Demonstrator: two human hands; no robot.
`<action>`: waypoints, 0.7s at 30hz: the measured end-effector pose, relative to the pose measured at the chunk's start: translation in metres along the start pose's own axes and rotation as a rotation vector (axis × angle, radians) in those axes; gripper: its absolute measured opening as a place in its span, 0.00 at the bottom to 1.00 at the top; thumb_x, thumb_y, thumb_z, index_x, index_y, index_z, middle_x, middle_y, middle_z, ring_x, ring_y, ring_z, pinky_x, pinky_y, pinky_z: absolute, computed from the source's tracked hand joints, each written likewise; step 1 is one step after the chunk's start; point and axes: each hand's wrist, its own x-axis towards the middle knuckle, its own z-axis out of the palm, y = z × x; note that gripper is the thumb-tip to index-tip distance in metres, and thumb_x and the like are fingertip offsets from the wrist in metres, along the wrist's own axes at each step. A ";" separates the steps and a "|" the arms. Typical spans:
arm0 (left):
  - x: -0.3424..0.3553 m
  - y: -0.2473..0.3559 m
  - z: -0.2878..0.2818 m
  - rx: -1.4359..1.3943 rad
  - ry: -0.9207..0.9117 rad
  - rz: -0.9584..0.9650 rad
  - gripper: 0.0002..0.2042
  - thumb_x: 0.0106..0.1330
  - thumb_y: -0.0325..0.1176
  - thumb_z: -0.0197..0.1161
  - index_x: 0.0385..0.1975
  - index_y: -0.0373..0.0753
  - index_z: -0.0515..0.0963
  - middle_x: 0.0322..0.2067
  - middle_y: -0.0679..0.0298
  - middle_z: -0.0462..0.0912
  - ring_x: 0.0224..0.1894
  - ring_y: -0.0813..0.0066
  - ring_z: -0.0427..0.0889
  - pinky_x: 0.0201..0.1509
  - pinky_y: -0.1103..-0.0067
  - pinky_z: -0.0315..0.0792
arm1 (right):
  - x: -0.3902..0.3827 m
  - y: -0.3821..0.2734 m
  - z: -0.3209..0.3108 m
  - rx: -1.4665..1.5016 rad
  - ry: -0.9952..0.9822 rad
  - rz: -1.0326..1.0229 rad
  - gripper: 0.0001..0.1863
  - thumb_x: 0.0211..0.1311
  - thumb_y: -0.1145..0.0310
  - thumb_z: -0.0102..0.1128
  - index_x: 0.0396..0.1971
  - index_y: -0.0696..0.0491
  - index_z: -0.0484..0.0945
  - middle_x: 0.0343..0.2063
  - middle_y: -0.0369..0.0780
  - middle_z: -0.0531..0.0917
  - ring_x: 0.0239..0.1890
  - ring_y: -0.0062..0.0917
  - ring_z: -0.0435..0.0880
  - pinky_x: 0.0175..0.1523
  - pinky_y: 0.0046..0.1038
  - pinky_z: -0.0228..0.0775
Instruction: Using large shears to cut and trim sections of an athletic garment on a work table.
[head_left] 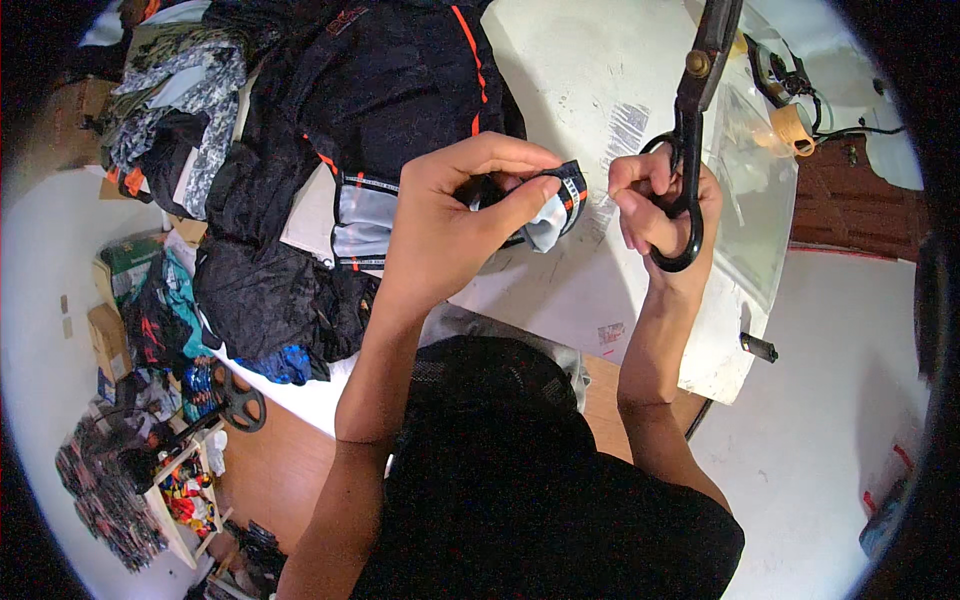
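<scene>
My left hand point(435, 225) is closed, its thumb and fingers pinching the folded end of a dark elastic band point(571, 190) with white print and orange marks. Pale grey lining shows under that end. More of a similar printed band and grey lining point(362, 220) lies left of my wrist, beside a large black garment point(390, 95) with orange piping. My right hand point(648, 218) grips large black scissors point(690, 110) by the handle loops, blades pointing up and away. The blades' tips are cut off by the picture's top edge. A gap separates the scissors from the band.
The white table point(560, 60) carries dark clothes point(290, 275) and a camouflage-patterned garment point(195, 110) at left. A tape roll point(793, 130) and cables stand at far right. A small black object point(758, 347) sits by the right edge. A wooden rack point(175, 520) stands lower left.
</scene>
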 end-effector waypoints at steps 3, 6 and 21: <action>0.001 0.003 -0.001 -0.072 0.060 -0.047 0.08 0.53 0.21 0.63 0.34 0.32 0.79 0.28 0.67 0.81 0.30 0.87 0.75 0.35 0.88 0.68 | -0.007 0.002 -0.010 0.144 -0.055 0.052 0.15 0.43 0.76 0.65 0.17 0.53 0.63 0.13 0.40 0.76 0.06 0.12 0.64 0.09 0.14 0.53; 0.005 -0.002 -0.002 -0.240 0.167 -0.040 0.08 0.54 0.20 0.62 0.35 0.32 0.79 0.29 0.67 0.82 0.30 0.87 0.75 0.35 0.89 0.68 | -0.020 0.011 -0.023 0.164 -0.161 0.030 0.20 0.43 0.59 0.69 0.16 0.58 0.68 0.11 0.38 0.72 0.06 0.14 0.64 0.10 0.15 0.53; 0.015 0.011 -0.003 -0.453 0.248 -0.050 0.08 0.55 0.22 0.63 0.35 0.32 0.79 0.30 0.64 0.82 0.33 0.85 0.79 0.38 0.89 0.71 | -0.053 0.021 -0.056 -1.012 -0.130 -0.380 0.29 0.24 0.52 0.79 0.07 0.50 0.63 0.06 0.31 0.65 0.09 0.15 0.62 0.16 0.17 0.52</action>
